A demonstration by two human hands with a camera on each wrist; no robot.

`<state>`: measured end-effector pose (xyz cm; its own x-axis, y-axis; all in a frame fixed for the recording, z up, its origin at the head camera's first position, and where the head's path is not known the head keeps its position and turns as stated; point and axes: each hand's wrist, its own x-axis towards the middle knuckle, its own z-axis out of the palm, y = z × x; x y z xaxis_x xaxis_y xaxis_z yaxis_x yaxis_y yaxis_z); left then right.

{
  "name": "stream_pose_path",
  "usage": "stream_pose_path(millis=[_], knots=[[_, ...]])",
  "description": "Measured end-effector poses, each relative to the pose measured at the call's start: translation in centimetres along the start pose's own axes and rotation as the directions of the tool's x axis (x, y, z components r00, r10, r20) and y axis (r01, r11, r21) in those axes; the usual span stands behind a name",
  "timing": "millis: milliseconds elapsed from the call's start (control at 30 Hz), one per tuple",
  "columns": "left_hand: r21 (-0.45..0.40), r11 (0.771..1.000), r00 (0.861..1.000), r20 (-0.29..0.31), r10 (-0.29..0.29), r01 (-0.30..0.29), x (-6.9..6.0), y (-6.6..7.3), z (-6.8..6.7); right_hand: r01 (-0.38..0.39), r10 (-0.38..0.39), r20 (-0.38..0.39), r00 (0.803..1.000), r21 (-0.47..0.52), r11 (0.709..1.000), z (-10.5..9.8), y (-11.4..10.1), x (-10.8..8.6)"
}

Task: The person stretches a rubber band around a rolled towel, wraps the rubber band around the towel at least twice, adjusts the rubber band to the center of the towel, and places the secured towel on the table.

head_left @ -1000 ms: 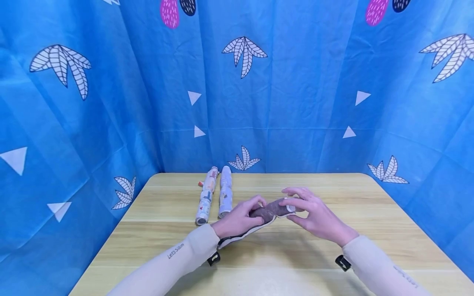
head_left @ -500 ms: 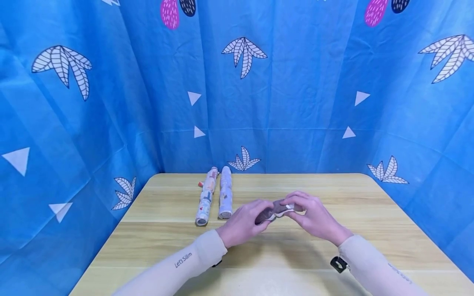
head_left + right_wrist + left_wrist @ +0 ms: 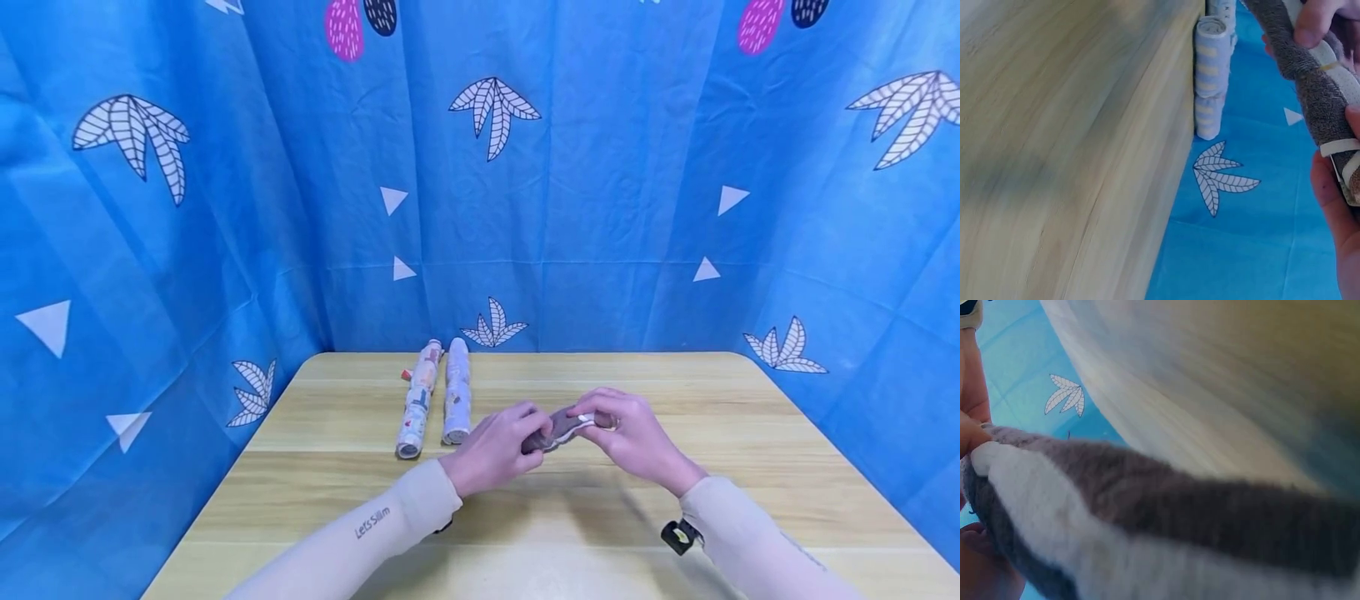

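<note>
A rolled brown-grey towel (image 3: pixel 561 427) with white edging is held above the table between both hands. My left hand (image 3: pixel 495 450) grips its left part from above. The right hand (image 3: pixel 633 435) pinches the right end between thumb and fingers. Seen from the right wrist, a thin yellowish band (image 3: pixel 1330 65) circles the towel, and a white loop (image 3: pixel 1339 147) lies near its end. The left wrist view shows the towel close up, its white strip (image 3: pixel 1054 500) running along the darker pile.
Two more rolled towels lie side by side at the table's back left: a white patterned one (image 3: pixel 417 404) with a small red tag, and a pale lilac one (image 3: pixel 457 396). A blue patterned curtain (image 3: pixel 600 208) surrounds the wooden table (image 3: pixel 360 517).
The left hand has slid along the towel toward the right hand, and the two are closer together. The right hand has shifted slightly left. The other rolled towels stay put.
</note>
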<state>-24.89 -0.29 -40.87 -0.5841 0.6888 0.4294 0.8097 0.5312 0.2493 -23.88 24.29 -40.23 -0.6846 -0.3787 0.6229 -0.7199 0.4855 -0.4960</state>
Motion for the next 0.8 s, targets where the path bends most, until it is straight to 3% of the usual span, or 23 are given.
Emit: stream_pose_path(millis=[133, 233, 367, 500, 567, 633, 700, 800], knots=[[0.033, 0.997, 0.997, -0.030, 0.077, -0.076, -0.4, -0.2, 0.2, -0.063, 0.062, 0.035, 0.997, 0.026, 0.998, -0.5, 0.2, 0.1], [0.079, 0.990, 0.990, -0.067, 0.126, -0.120, -0.8, -0.5, 0.3, -0.162, 0.158, 0.062, 0.986, 0.073, 0.984, -1.0, 0.4, 0.1], [0.106, 0.992, 0.992, -0.100, 0.077, -0.067, -1.3, -1.1, 0.4, -0.315, 0.308, 0.071, 0.949, 0.131, 0.940, -1.6, 0.6, 0.0], [0.056, 0.998, 0.998, -0.066, -0.012, 0.016, -1.3, -1.4, 0.6, -0.396, 0.382, 0.111, 0.918, 0.180, 0.900, -1.6, 0.5, 0.1], [-0.015, 0.998, 0.998, -0.031, -0.061, 0.060, -1.1, -1.3, 0.5, -0.396, 0.380, 0.117, 0.917, 0.177, 0.901, -1.5, 0.5, 0.2], [-0.114, 0.986, 0.993, 0.007, -0.122, 0.122, -1.0, -1.3, 0.4, -0.351, 0.341, 0.091, 0.936, 0.130, 0.927, -1.5, 0.4, 0.1], [-0.216, 0.958, 0.982, 0.039, -0.185, 0.189, -0.9, -1.3, 0.2, -0.266, 0.262, 0.056, 0.963, 0.077, 0.961, -1.6, 0.4, 0.0], [-0.360, 0.896, 0.965, 0.082, -0.249, 0.261, -0.9, -1.5, 0.1, -0.102, 0.103, 0.025, 0.994, -0.025, 0.994, -1.8, 0.5, -0.3]])
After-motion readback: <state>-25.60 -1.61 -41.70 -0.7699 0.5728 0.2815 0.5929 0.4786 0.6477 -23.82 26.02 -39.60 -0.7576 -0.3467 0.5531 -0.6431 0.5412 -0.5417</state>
